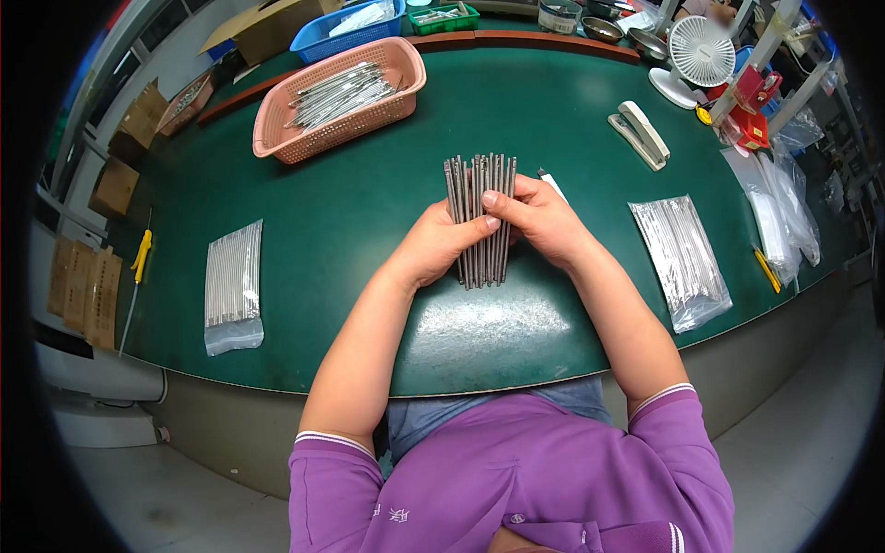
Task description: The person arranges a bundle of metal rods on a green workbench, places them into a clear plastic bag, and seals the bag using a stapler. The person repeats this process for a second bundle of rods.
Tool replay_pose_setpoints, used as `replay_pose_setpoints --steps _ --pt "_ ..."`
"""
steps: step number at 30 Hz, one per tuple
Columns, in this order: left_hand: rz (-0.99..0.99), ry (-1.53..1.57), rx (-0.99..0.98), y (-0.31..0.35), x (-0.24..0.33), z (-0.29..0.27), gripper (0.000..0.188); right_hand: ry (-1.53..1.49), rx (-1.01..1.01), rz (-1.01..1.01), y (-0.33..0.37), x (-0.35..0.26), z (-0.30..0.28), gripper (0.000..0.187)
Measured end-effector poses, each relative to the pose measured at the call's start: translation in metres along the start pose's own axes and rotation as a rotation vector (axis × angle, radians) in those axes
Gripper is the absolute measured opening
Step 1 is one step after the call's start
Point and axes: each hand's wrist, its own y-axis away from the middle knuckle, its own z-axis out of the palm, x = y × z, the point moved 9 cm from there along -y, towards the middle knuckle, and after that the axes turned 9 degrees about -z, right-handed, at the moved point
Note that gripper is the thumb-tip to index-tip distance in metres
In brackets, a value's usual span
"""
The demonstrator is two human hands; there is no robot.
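A bundle of thin grey metal rods (481, 253) stands roughly upright between my two hands, above the green table. My left hand (442, 238) is closed round its left side, thumb lying across the front. From the other side my right hand (544, 221) grips the same bundle, its thumb pressed on the rods just above the left thumb. The fingers behind the bundle are hidden. The rod tops are slightly uneven. Just beyond my right hand, a white and black tool (551, 182) lies partly covered by it.
Clear bags of rods lie left (233, 286) and right (680, 263). A pink basket (336, 134) holding rods stands at the back left. A stapler (640, 135), a white fan (702, 51) and plastic bags (779, 217) are at the right. A yellow-handled tool (141, 256) rests at the left edge.
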Motion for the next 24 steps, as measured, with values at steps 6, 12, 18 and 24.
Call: replay_pose_setpoints --steps 6,12,18,24 --pt "-0.024 0.009 -0.029 -0.0033 -0.0064 -0.0028 0.030 0.010 0.024 -0.074 -0.0029 0.0013 -0.0047 0.025" --pt "-0.006 0.002 0.040 -0.0017 -0.0059 -0.0060 0.030 0.001 0.047 -0.086 -0.0027 0.0004 -0.0058 0.025" --pt "-0.052 -0.007 0.058 -0.0018 -0.0051 -0.0071 0.034 -0.003 0.045 -0.069 -0.0025 0.0010 -0.0055 0.025" --pt "-0.065 0.035 0.014 -0.0032 -0.0080 -0.0060 0.034 0.014 0.082 -0.061 -0.0049 0.0060 -0.0099 0.027"
